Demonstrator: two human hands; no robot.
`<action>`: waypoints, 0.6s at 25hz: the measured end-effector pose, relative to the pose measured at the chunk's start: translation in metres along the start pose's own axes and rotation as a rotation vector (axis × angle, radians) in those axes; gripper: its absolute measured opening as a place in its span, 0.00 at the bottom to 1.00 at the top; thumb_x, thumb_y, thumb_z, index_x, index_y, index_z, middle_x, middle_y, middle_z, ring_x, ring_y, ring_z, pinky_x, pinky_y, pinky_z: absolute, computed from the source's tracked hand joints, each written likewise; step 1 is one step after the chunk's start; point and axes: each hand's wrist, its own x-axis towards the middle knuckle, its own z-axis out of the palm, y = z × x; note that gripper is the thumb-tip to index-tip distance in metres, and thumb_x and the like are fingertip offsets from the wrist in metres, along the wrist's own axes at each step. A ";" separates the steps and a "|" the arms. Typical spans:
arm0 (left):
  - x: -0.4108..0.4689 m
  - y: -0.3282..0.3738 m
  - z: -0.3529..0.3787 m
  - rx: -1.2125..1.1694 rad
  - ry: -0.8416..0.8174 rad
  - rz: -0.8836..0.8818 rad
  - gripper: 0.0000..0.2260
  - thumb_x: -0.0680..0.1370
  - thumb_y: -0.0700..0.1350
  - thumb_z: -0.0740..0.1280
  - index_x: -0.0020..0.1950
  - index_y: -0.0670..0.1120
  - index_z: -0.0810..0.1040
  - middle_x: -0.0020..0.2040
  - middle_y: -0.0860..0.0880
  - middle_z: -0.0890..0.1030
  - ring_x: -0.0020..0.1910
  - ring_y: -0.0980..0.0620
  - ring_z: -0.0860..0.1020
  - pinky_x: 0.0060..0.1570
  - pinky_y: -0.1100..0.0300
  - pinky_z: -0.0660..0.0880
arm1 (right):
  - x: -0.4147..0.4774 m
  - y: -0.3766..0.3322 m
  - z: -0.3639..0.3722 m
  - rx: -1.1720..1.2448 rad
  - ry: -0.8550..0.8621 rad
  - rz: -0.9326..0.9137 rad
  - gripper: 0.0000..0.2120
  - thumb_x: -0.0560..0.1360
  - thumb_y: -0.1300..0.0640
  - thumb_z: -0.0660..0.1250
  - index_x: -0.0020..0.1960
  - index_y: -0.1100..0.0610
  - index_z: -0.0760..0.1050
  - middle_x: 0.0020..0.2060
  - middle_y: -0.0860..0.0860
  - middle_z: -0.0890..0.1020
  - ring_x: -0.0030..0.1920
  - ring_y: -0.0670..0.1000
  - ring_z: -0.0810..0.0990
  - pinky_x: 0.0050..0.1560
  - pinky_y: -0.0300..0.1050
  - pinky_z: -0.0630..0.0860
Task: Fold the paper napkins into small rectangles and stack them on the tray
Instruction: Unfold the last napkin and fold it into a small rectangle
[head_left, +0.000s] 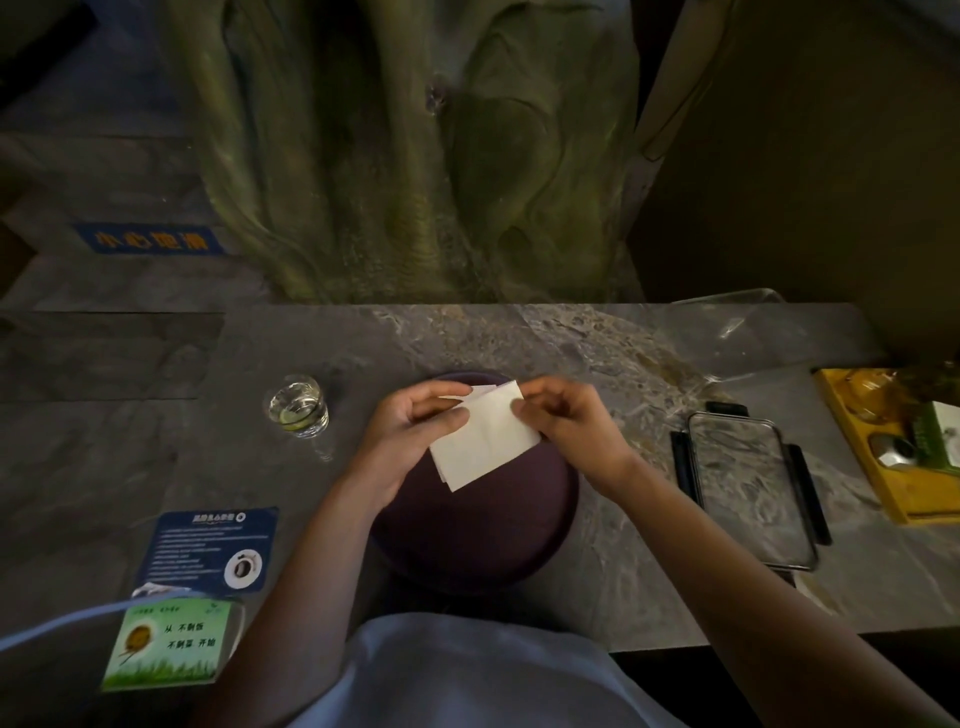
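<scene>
A white paper napkin (485, 439), partly folded into a tilted rectangle, hangs just above the round dark purple tray (498, 535) in the middle of the table. My left hand (415, 431) pinches its left edge and upper flap. Its upper right corner is held between the thumb and fingers of my right hand (569, 421). The napkin's far edge shows a second layer peeking out. No folded napkins are visible on the bare part of the tray.
A glass of water with a lemon slice (298, 405) stands left of the tray. A phone (750, 488) on a dark holder lies to the right, with a yellow box (898, 441) beyond. A blue card (210, 548) and green sign (169, 647) sit front left.
</scene>
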 end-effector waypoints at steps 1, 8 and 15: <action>0.000 -0.003 -0.002 -0.011 0.023 -0.031 0.11 0.73 0.35 0.71 0.53 0.46 0.81 0.48 0.45 0.84 0.45 0.53 0.81 0.46 0.60 0.77 | -0.001 0.003 0.002 0.058 0.022 0.022 0.07 0.76 0.63 0.68 0.52 0.64 0.80 0.40 0.65 0.84 0.40 0.55 0.81 0.46 0.54 0.79; 0.007 -0.038 -0.007 -0.009 0.182 -0.196 0.11 0.73 0.33 0.71 0.51 0.46 0.78 0.44 0.46 0.81 0.43 0.52 0.81 0.43 0.62 0.81 | 0.001 0.039 0.017 0.166 0.144 0.253 0.03 0.76 0.69 0.67 0.47 0.64 0.79 0.30 0.47 0.81 0.29 0.41 0.78 0.29 0.36 0.74; 0.040 -0.068 -0.006 0.143 0.304 -0.254 0.10 0.71 0.36 0.74 0.47 0.49 0.80 0.47 0.44 0.84 0.44 0.50 0.82 0.50 0.50 0.81 | 0.025 0.064 0.023 0.116 0.180 0.430 0.04 0.75 0.68 0.67 0.45 0.60 0.77 0.39 0.55 0.80 0.35 0.48 0.78 0.27 0.36 0.77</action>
